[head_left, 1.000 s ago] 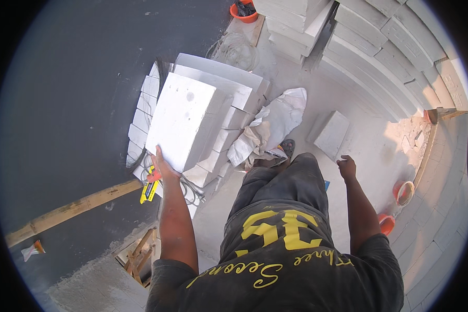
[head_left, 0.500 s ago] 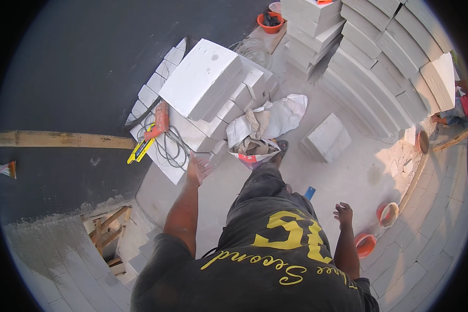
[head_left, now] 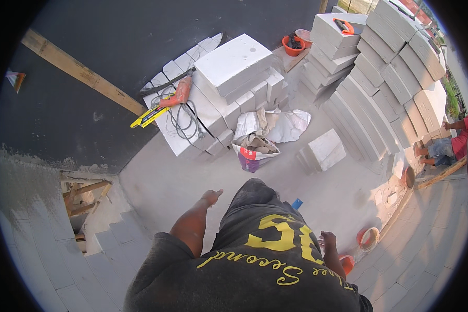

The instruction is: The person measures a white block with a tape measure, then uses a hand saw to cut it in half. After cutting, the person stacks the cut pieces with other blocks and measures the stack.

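Observation:
My left hand (head_left: 211,198) hangs in the air in front of my left hip, its fingers loosely stretched, with nothing in it. At my right side, my right hand (head_left: 328,239) is lowered with the fingers slightly apart, also holding nothing visible. Ahead of me an opened sack (head_left: 251,159) with crumpled brown paper stands on the floor against a stack of white blocks (head_left: 235,61). On that stack lie an orange corded power tool (head_left: 182,91) and a yellow-and-black long tool (head_left: 150,116). A loose white block (head_left: 327,149) sits right of the sack.
Tall block stacks (head_left: 369,112) rise at the far right, an orange-handled tool (head_left: 343,26) on one. Buckets (head_left: 368,238) stand along the right. An opening with timber (head_left: 86,200) breaks the floor at left. Another person (head_left: 455,140) is at the right edge.
The view has turned and the sack and blocks appear farther from my body. My left hand has drawn back from beside the block stack; my right hand has dropped closer to my side.

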The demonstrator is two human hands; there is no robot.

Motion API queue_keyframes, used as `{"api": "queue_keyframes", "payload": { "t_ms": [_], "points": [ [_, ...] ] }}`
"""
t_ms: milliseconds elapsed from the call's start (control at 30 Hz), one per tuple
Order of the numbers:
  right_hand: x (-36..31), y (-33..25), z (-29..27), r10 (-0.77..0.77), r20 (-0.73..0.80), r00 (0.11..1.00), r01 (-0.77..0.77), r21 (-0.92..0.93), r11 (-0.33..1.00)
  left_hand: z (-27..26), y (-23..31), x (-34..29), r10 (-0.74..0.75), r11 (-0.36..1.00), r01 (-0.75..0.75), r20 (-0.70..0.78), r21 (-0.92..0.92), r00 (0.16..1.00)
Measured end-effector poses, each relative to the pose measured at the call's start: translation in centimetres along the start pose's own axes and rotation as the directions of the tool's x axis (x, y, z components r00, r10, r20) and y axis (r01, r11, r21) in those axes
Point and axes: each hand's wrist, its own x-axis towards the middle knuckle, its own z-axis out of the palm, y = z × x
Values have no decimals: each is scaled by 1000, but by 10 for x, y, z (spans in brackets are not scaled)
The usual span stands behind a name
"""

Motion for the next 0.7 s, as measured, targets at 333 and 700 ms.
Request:
{"api": "queue_keyframes", "payload": {
  "t_ms": [333, 700],
  "points": [
    [-24, -86, 69, -338, 66, 939, 340, -29, 940, -21, -24, -15, 211, 928, -266, -224, -259, 952],
    [-55, 17, 146, -152, 177, 972, 203, -322, 925, -27, -235, -128, -215, 840, 198, 26, -505, 976]
  ]
}}
